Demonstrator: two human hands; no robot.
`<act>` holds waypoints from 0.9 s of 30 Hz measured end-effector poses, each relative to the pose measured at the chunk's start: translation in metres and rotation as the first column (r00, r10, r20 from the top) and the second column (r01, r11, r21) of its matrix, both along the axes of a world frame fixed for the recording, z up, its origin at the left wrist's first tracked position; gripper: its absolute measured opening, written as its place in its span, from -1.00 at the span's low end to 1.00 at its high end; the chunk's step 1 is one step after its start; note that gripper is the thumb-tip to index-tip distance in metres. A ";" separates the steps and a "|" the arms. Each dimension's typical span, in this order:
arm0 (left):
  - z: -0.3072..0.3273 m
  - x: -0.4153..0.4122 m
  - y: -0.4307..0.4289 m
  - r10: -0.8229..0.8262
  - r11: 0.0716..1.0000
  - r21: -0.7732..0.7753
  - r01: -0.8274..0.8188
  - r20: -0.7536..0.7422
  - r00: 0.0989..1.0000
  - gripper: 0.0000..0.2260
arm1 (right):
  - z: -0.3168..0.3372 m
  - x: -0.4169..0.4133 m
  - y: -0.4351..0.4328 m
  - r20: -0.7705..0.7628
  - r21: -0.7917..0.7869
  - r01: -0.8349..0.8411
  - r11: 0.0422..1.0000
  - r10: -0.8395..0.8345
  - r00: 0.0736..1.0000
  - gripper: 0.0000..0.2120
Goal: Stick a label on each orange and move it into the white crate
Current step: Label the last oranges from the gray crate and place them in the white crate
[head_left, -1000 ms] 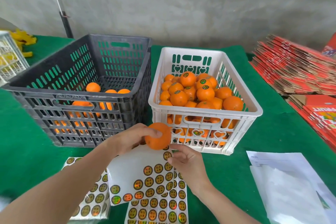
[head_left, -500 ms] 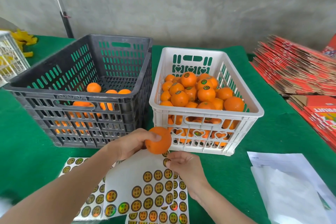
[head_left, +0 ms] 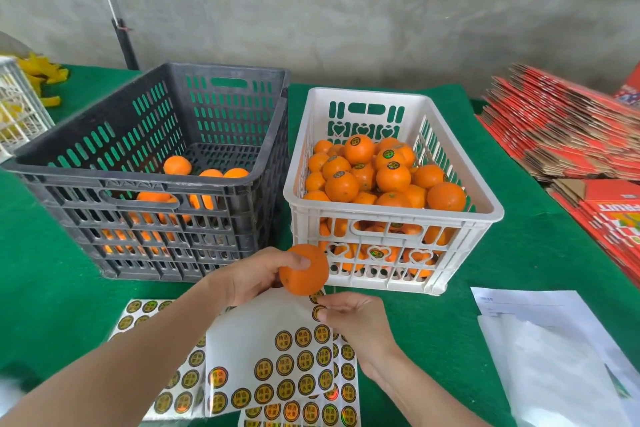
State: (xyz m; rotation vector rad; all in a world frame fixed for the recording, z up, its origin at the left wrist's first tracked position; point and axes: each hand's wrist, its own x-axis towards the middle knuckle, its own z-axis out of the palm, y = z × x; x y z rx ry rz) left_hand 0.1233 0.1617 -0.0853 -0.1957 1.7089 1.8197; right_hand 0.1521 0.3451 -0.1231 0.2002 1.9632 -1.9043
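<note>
**Orange (head_left: 304,269) dips closer to the label sheet (head_left: 256,326)**

Curled round it, the left hand (head_left: 256,276) holds the orange just in front of the white crate (head_left: 391,215). Below it, the right hand (head_left: 356,319) pinches a label (head_left: 318,312) at the sheet's top edge. Farther left on the green surface (head_left: 502,270) stands the black crate (head_left: 156,191).

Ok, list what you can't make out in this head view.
The orange in the left hand: far side hidden, so labelled or not is unclear.
The right hand: curled fingers hide whether it pinches a label off the label sheet.
The dark crate: its near wall hides most oranges inside.
The red cartons: cut off by the right edge.
</note>
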 end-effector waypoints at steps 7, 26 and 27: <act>-0.005 0.001 -0.008 -0.011 0.994 0.106 0.003 0.080 0.997 -0.03 | 0.004 0.001 0.003 -0.001 -0.086 -0.019 0.996 0.019 1.000 -0.74; -0.023 -0.002 -0.014 -0.122 0.992 0.031 0.121 0.031 0.992 -0.19 | 0.006 -0.002 0.011 -0.255 -0.107 0.057 0.993 -0.083 0.963 -0.70; -0.025 -0.001 -0.013 -0.169 0.985 -0.035 0.170 0.027 0.985 -0.30 | 0.007 -0.004 0.012 -0.227 -0.120 0.081 0.989 -0.106 0.968 -0.72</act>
